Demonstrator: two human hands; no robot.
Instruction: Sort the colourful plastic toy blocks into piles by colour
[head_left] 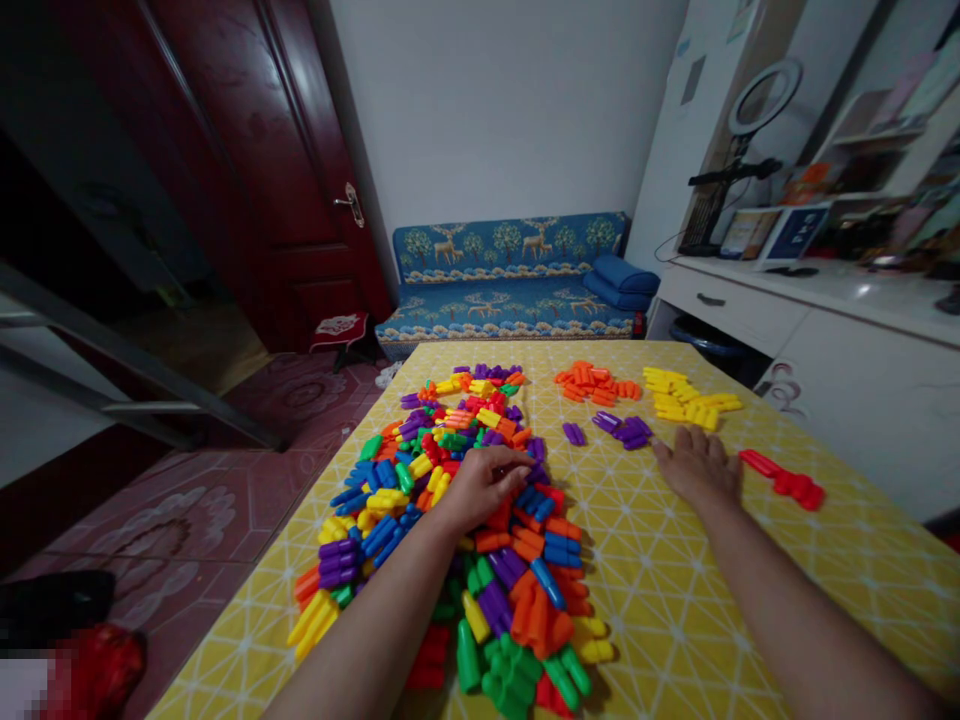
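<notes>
A large mixed heap of colourful plastic pieces covers the left half of the table. Over its middle is my left hand, fingers curled together above red and purple pieces; what they hold, if anything, is hidden. My right hand lies palm down on the cloth, fingers spread, just below the yellow pieces. Left of it sit the purple pieces, with the orange pieces farther back. To its right lie several red pieces.
The table has a yellow patterned cloth. Beyond it stands a blue sofa. A white cabinet with a ring light is at the right, and a dark red door and metal ladder are at the left.
</notes>
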